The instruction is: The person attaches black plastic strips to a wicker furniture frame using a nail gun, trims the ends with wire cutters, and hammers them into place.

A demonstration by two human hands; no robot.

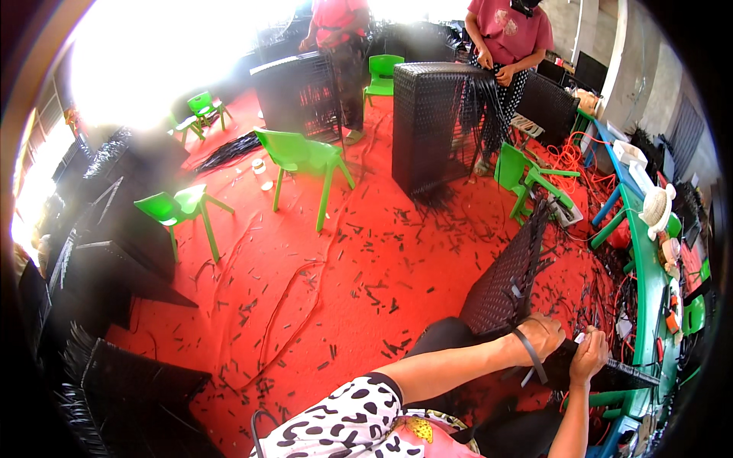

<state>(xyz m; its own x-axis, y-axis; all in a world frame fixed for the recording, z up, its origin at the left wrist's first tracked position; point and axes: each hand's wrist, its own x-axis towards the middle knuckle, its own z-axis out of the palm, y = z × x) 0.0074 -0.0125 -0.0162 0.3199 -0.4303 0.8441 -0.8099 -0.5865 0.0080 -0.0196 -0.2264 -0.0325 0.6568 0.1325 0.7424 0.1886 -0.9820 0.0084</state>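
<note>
You have both bare hands up against the work at the near right: a black panel woven from flat, plastic-looking strips [500, 294], standing tilted by your dark-clad leg, with a second dark woven edge [630, 372] running off to the right beyond your hands. Your left hand [540, 336] sits at the panel's near end, its fingers bent inward, though I cannot tell whether they grip a strip or merely press on the weave. Your right hand [590, 355] is just beside it, fingers curled well in, with a small whitish bit showing by the thumb (what it is, I can't make out). A flat, dark grey band [532, 356] crosses your left wrist, either worn there or a loose strip. Judging by the short black strip offcuts [394, 305] over the red floor covering [305, 336] to your left, the step in hand looks like working strips along the panel's edge, perhaps threading or tightening. The next move seems to call for your left hand to steady the weave while your right draws a strip snug, keeping the tilted panel from slipping off your leg.
</note>
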